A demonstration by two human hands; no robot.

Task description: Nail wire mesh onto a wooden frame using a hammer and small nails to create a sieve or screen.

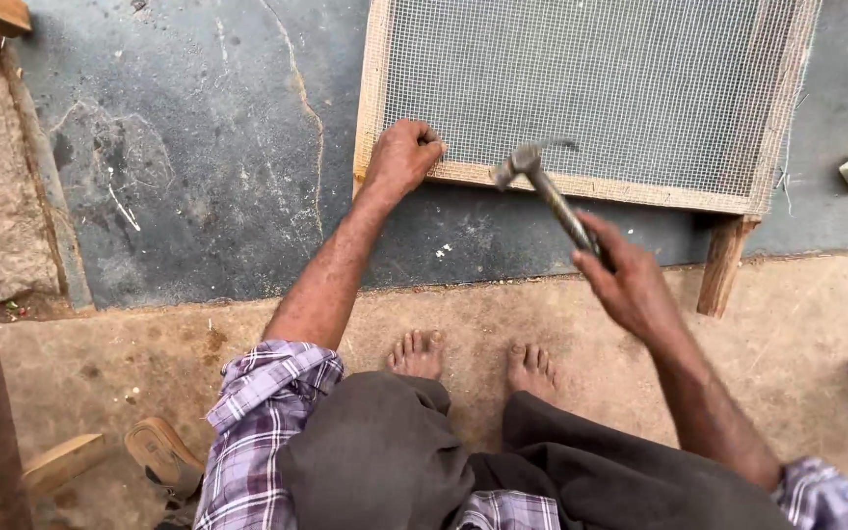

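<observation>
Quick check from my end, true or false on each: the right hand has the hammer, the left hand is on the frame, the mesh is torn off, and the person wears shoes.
1. The right hand holds the hammer. True.
2. The left hand rests on the wooden frame. True, at its near edge.
3. The wire mesh is torn off the frame. False: it lies stretched across it.
4. The person wears shoes. False: both feet are bare.

Left hand [402, 155] reaches forward, fingers curled and pressing down; right hand [630, 283] is raised, grip closed, wrist cocked.
</observation>
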